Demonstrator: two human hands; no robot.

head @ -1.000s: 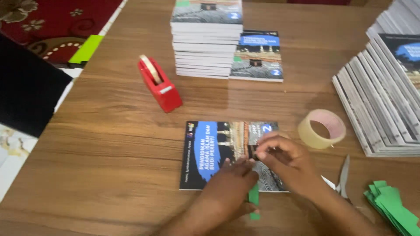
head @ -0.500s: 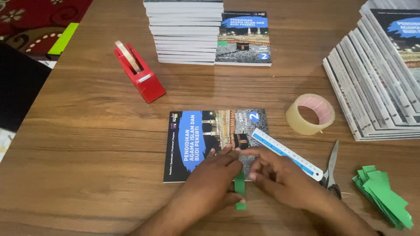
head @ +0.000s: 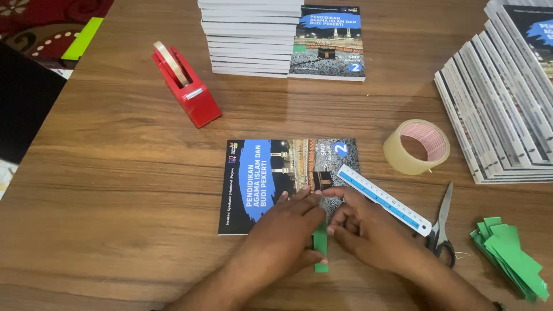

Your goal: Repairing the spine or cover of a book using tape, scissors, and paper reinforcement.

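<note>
Both hands meet at the book's (head: 271,178) near edge. Left hand (head: 282,233) lies flat, fingers pressing the green paper strip (head: 321,246); right hand (head: 368,230) curled, seemingly pinching the strip's far end. Strip runs toward the person, upper end hidden under fingers. Ruler (head: 385,200) just right.

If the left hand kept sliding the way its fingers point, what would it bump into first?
The left hand already rests on the book. Straight on, beyond the book's far edge, it would probably meet the stack of books first.
</note>
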